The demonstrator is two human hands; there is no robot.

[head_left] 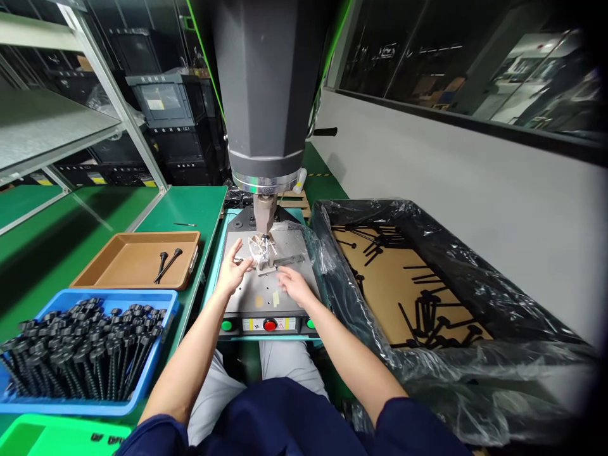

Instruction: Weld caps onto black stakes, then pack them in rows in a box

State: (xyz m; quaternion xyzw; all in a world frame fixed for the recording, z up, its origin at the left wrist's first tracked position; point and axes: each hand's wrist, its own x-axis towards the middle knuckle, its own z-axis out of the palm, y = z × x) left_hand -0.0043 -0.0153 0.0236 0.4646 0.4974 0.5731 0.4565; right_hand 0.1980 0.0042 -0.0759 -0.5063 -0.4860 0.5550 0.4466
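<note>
My left hand [232,271] rests on the grey machine plate [251,292], fingers spread, fingertips beside a small clear plastic bag [259,251] lying on the fixture under the press horn [265,214]. My right hand [293,285] hovers low over the plate just right of the fixture, fingers stretched out, holding nothing I can see. A thin dark rod [287,259] lies on the plate beyond my right hand.
A blue bin [160,303] of black long-stemmed parts stands at the left, and a brown tray [124,265] with two such parts lies behind it. At the right a plastic-lined cardboard box [380,278] holds several black parts. The machine front carries red and green buttons [270,325].
</note>
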